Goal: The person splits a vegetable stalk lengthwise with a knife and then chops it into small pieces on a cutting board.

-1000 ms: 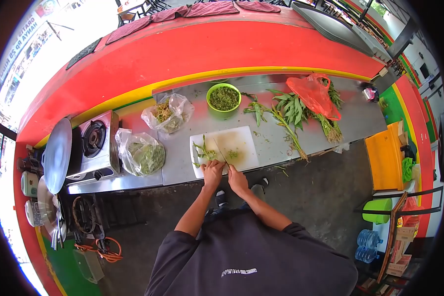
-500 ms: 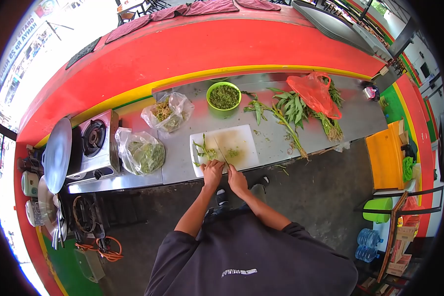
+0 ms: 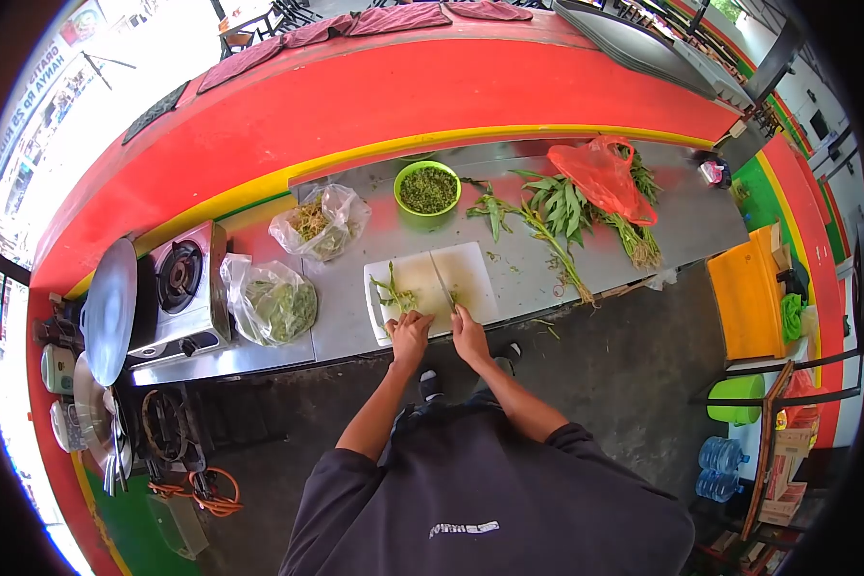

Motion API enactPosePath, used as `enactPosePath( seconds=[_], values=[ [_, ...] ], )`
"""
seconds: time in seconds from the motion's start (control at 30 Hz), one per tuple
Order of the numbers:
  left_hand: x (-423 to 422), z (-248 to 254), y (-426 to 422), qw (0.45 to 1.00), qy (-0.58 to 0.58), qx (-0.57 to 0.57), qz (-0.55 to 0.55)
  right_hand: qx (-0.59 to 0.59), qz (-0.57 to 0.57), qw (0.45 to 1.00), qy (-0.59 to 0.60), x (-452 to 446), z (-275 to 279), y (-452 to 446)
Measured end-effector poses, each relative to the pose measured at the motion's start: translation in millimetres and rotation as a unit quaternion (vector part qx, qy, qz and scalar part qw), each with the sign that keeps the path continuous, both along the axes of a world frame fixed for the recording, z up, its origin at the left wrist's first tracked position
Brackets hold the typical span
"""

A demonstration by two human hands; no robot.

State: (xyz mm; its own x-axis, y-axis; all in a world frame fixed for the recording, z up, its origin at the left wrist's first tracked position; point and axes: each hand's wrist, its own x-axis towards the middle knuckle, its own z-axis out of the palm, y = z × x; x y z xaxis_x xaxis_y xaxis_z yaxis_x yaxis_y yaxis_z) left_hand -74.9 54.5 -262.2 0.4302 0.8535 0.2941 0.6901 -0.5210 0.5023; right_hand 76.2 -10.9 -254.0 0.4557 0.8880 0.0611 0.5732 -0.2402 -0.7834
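Observation:
A white cutting board (image 3: 415,269) lies at the counter's front edge. My right hand (image 3: 468,333) is closed round the handle of a knife (image 3: 443,278), whose blade points away from me over the board. At the board's front left, my left hand (image 3: 410,334) is closed on the lower end of some green stems (image 3: 394,292). Chopped green bits lie near the blade, partly hidden by it. Behind the board stands a green bowl (image 3: 426,219) filled with chopped greens.
Two clear plastic bags of greens (image 3: 280,305) lie left of the board, beside a gas stove (image 3: 180,278) and a large wok (image 3: 112,312). Leafy stalks (image 3: 559,252) and a red plastic bag (image 3: 600,176) lie to the right. An orange stool (image 3: 745,302) stands beyond the counter's right end.
My right hand has moved slightly right and up with the knife, away from my left hand. The view has shifted a little.

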Motion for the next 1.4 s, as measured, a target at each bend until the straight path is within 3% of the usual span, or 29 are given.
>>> enactPosePath(
  seconds=[0.07, 0.13, 0.2, 0.27, 0.3, 0.37, 0.73, 0.83, 1.0, 1.33, 1.4],
  values=[
    [3.9, -2.8, 3.4, 1.000, 0.000, -0.008, 0.000, 0.007, 0.005, 1.000, -0.009, 9.4, 2.1, -3.2],
    [7.1, -3.0, 5.3, 1.000, 0.000, -0.018, 0.000, -0.027, 0.048, 0.991, 0.125, 17.1, 10.0, -7.4],
    [9.8, -2.9, 9.1, 1.000, -0.002, -0.011, -0.011, -0.043, 0.065, 0.986, 0.145, 19.2, 28.9, -17.8],
    [10.4, -1.6, 11.5, 1.000, -0.004, -0.006, -0.021, -0.146, 0.056, 0.959, 0.238, 16.2, 52.4, -30.8],
    [10.8, -1.1, 12.7, 1.000, -0.005, -0.002, -0.028, -0.145, 0.053, 0.959, 0.237, 15.1, 43.7, -35.3],
    [9.9, -3.3, 14.4, 0.999, -0.006, -0.002, -0.034, -0.028, 0.068, 0.995, 0.068, 11.8, 9.7, -46.8],
    [7.8, -1.5, 16.6, 0.998, -0.015, 0.036, -0.045, -0.023, 0.044, 0.997, 0.061, -4.6, 13.1, -60.7],
    [7.1, -2.9, 17.6, 0.998, -0.018, 0.021, -0.057, 0.030, 0.038, 0.998, 0.035, -8.0, 17.8, -55.0],
    [4.4, -4.3, 17.0, 0.997, 0.002, 0.019, -0.070, -0.193, 0.030, 0.980, 0.024, -10.8, 24.0, -32.0],
    [5.6, -4.1, 22.1, 0.997, -0.011, 0.017, -0.076, -0.167, 0.032, 0.985, 0.018, -17.1, 18.8, -30.9],
    [5.3, -2.4, 19.4, 0.997, -0.004, 0.026, -0.068, -0.225, -0.001, 0.974, 0.012, -22.3, 19.9, -28.1]
  ],
)
